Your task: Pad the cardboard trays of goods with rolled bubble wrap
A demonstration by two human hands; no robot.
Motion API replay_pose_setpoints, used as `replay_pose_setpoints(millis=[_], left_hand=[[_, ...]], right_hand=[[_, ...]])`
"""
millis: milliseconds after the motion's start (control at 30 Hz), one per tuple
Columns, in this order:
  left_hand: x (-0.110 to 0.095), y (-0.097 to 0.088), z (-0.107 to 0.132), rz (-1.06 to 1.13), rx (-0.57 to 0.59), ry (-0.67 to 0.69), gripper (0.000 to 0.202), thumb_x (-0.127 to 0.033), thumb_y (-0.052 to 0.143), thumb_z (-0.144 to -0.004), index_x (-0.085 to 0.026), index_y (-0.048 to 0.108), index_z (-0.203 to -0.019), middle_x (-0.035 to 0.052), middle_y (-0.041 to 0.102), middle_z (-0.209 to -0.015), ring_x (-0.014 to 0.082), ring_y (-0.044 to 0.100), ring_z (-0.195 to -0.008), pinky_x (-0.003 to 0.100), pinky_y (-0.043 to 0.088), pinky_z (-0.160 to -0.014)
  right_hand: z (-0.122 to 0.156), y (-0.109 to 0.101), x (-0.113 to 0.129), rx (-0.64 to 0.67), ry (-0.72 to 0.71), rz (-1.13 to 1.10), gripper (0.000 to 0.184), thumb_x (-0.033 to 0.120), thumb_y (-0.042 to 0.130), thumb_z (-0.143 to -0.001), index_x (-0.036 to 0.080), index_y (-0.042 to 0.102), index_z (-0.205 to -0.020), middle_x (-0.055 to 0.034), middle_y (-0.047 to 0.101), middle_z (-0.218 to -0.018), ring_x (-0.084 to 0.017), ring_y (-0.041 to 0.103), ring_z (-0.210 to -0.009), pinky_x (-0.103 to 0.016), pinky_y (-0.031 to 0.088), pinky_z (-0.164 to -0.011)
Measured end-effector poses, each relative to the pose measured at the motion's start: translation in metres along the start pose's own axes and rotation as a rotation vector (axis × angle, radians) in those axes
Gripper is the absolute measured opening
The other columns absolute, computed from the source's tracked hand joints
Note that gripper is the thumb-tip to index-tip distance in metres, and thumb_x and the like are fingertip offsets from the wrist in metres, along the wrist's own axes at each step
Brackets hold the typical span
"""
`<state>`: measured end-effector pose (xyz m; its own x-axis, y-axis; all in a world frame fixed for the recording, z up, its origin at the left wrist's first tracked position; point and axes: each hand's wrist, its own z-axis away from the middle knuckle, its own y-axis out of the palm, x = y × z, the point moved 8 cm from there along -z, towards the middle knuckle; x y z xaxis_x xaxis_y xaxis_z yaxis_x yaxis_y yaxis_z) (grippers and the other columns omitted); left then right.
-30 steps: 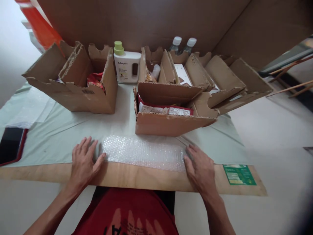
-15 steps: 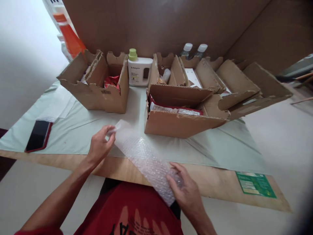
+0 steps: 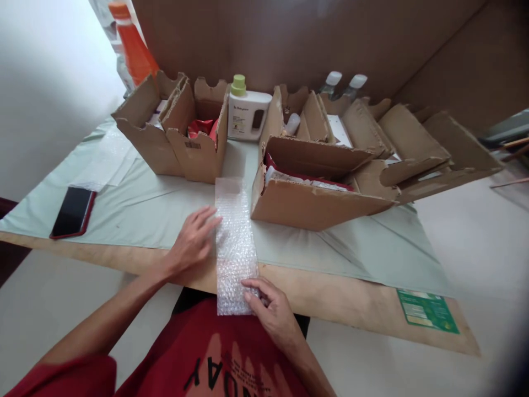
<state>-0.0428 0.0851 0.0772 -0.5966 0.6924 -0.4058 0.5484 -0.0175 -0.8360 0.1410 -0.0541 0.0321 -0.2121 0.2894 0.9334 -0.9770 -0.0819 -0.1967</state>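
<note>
A long strip of bubble wrap point(image 3: 235, 237), looking like a flat bag, lies lengthwise away from me, its near end reaching past the table edge over my shirt. My left hand point(image 3: 192, 238) is beside its left edge, fingers stretched out, the tips at the plastic. At the near right corner, my right hand point(image 3: 273, 310) pinches the bubble wrap between thumb and fingers. Just beyond the strip, on its right, stands an open cardboard box point(image 3: 318, 204) with red and clear-wrapped things inside.
Cardboard bins point(image 3: 202, 160) with red packets stand at the back left. A white detergent bottle point(image 3: 248, 116) is between the bins. An orange bottle point(image 3: 134, 49) stands far left. A phone point(image 3: 73, 212) lies left, near more bubble wrap point(image 3: 103, 160). A green label point(image 3: 427, 310) is front right.
The bubble wrap has turned from slanting to nearly straight away from me. My left hand has released its far end and opened beside it. My right hand has moved left with the near end.
</note>
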Motion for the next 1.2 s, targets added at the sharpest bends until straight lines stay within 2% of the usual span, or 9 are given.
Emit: replay_pose_setpoints(millis=[100, 200, 367, 467, 600, 800, 967, 1067, 1200], left_hand=[[-0.025, -0.006, 0.067, 0.126, 0.185, 0.002, 0.078, -0.001, 0.049, -0.080, -0.026, 0.045, -0.154, 0.0123, 0.045, -0.163, 0.0342, 0.029, -0.158, 0.061, 0.039, -0.122], [-0.048, -0.008, 0.094, 0.187, 0.210, -0.010, 0.074, -0.007, 0.052, -0.085, -0.023, 0.043, -0.156, 0.0149, 0.043, -0.164, 0.0361, 0.028, -0.158, 0.063, 0.038, -0.122], [-0.037, 0.000, 0.068, 0.320, -0.053, -0.247, 0.029, -0.016, 0.052, -0.096, -0.021, 0.070, -0.119, 0.0091, 0.079, -0.108, 0.0236, 0.074, -0.104, 0.040, 0.061, -0.093], [-0.011, 0.014, 0.053, 0.321, -0.077, -0.525, 0.027, -0.025, 0.056, -0.095, -0.019, 0.070, -0.118, 0.0056, 0.078, -0.095, 0.0196, 0.074, -0.083, 0.033, 0.060, -0.077], [0.003, 0.022, 0.042, 0.247, -0.056, -0.614, 0.046, -0.026, 0.059, -0.091, -0.018, 0.061, -0.136, 0.0001, 0.075, -0.083, 0.0165, 0.069, -0.070, 0.030, 0.056, -0.073], [0.002, 0.027, 0.043, 0.155, -0.046, -0.572, 0.050, -0.023, 0.058, -0.092, -0.019, 0.055, -0.142, 0.0006, 0.073, -0.085, 0.0158, 0.066, -0.067, 0.030, 0.056, -0.071], [-0.024, 0.003, 0.049, 0.043, -0.193, -0.339, 0.050, -0.025, 0.060, -0.095, -0.018, 0.051, -0.144, 0.0144, 0.067, -0.122, 0.0250, 0.068, -0.106, 0.041, 0.058, -0.094], [-0.042, -0.001, 0.052, 0.022, -0.137, -0.157, 0.051, -0.023, 0.064, -0.093, -0.019, 0.052, -0.142, 0.0177, 0.058, -0.143, 0.0335, 0.053, -0.136, 0.052, 0.048, -0.111], [-0.041, 0.000, 0.052, 0.056, -0.114, -0.102, 0.027, -0.014, 0.057, -0.097, -0.019, 0.064, -0.122, 0.0101, 0.075, -0.113, 0.0278, 0.066, -0.114, 0.045, 0.053, -0.098]], right_hand=[[-0.001, 0.012, -0.011, 0.037, 0.174, -0.279, 0.032, 0.043, 0.068, -0.088, 0.021, 0.076, -0.109, -0.0002, 0.065, -0.078, -0.012, 0.054, -0.060, -0.026, 0.050, -0.058], [-0.005, 0.024, -0.013, 0.035, 0.216, -0.476, 0.036, 0.051, 0.073, -0.085, 0.021, 0.076, -0.105, 0.0002, 0.063, -0.080, -0.012, 0.053, -0.062, -0.025, 0.050, -0.057], [-0.009, 0.020, -0.004, -0.016, 0.089, -0.562, 0.052, 0.059, 0.061, -0.094, 0.023, 0.065, -0.132, -0.0075, 0.071, -0.101, -0.018, 0.068, -0.078, -0.028, 0.055, -0.060], [-0.007, -0.001, 0.006, -0.143, -0.109, -0.368, 0.054, 0.050, 0.050, -0.102, 0.029, 0.046, -0.152, -0.0127, 0.070, -0.126, -0.021, 0.074, -0.091, -0.033, 0.061, -0.068], [-0.005, -0.010, 0.036, -0.256, -0.484, 0.290, 0.037, 0.025, 0.057, -0.100, 0.029, 0.063, -0.136, -0.0099, 0.072, -0.127, -0.025, 0.069, -0.115, -0.045, 0.057, -0.100], [-0.035, 0.024, 0.041, -0.117, -0.694, 0.946, 0.042, 0.008, 0.050, -0.096, 0.021, 0.067, -0.133, -0.0116, 0.066, -0.144, -0.029, 0.053, -0.141, -0.045, 0.050, -0.102], [-0.049, 0.025, 0.043, -0.123, -0.761, 0.937, 0.036, 0.005, 0.052, -0.095, 0.020, 0.072, -0.121, -0.0108, 0.072, -0.133, -0.026, 0.060, -0.132, -0.044, 0.045, -0.104], [-0.050, 0.022, 0.049, -0.114, -0.794, 0.880, 0.035, 0.005, 0.051, -0.095, 0.020, 0.072, -0.119, -0.0103, 0.075, -0.128, -0.025, 0.063, -0.126, -0.044, 0.045, -0.103], [-0.057, 0.017, 0.057, -0.102, -0.773, 0.779, 0.027, 0.010, 0.051, -0.100, 0.021, 0.073, -0.113, -0.0073, 0.079, -0.113, -0.023, 0.070, -0.108, -0.040, 0.048, -0.095]])
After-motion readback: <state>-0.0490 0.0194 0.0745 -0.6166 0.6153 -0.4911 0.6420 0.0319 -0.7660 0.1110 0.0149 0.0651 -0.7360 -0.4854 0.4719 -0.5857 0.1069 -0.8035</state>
